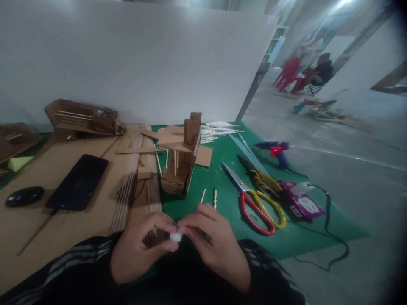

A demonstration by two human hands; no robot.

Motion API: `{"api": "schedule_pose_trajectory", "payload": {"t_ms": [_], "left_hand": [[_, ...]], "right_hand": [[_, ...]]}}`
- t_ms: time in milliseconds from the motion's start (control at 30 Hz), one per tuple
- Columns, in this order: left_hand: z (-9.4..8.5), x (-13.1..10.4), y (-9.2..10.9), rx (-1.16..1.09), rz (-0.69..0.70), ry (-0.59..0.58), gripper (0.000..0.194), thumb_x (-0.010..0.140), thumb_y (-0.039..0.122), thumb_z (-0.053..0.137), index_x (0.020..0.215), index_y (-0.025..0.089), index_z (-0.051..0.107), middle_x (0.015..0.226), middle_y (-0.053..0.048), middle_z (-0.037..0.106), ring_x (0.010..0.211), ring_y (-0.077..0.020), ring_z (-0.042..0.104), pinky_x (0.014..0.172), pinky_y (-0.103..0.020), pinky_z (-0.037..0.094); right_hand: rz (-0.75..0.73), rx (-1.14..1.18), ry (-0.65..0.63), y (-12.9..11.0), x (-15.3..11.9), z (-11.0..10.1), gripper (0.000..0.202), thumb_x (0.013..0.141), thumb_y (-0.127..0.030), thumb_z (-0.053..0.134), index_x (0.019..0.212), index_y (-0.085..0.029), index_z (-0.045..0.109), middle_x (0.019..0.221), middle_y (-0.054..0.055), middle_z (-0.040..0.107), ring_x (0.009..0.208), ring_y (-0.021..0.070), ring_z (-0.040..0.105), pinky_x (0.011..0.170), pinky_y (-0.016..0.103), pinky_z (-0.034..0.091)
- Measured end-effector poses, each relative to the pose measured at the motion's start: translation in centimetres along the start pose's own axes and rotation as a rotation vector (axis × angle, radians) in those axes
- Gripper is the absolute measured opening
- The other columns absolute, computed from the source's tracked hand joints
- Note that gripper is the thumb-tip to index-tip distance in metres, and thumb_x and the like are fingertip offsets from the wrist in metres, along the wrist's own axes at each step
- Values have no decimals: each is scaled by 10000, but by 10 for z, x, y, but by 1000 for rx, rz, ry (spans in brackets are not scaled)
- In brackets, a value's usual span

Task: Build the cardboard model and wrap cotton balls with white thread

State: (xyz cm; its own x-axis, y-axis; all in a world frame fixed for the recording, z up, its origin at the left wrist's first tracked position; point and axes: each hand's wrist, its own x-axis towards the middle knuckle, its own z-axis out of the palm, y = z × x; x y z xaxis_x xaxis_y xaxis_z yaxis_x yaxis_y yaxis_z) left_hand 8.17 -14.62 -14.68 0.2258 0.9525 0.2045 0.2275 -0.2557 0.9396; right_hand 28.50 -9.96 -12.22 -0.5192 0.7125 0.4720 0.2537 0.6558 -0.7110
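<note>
Lump [175, 237], small and white, sits near the table [208, 178]. The left hand [132, 250] pinches it; the right hand [218, 241] touches it, grip unclear. It looks light and soft, so hold its sides gently.

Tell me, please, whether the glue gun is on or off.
On, apparently: the glue gun shows a glowing red light.
</note>
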Motion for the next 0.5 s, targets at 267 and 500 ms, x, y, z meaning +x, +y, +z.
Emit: {"api": "schedule_pose_trajectory", "payload": {"t_ms": [267, 500], "left_hand": [[0, 6, 7, 138, 157, -30, 368, 856, 214, 703, 1205, 319, 653, 1012, -8, 727, 936, -162, 671, 855, -245, 508], [-2, 9, 4, 286, 276, 49, 231, 901, 279, 644, 1124, 245, 696, 907, -39, 662, 875, -164, 652, 765, -244, 517]], "right_hand": [[128, 80, -26, 10, -2, 10, 155, 939, -152, 552, 915, -178, 703, 776, 29, 583, 732, 148, 548, 644, 249, 405], [150, 64, -67, 11, -3, 14, 153, 936, -145, 537, 911, -178, 684, 771, 25, 558, 733, 155, 539, 637, 252, 391]]}}
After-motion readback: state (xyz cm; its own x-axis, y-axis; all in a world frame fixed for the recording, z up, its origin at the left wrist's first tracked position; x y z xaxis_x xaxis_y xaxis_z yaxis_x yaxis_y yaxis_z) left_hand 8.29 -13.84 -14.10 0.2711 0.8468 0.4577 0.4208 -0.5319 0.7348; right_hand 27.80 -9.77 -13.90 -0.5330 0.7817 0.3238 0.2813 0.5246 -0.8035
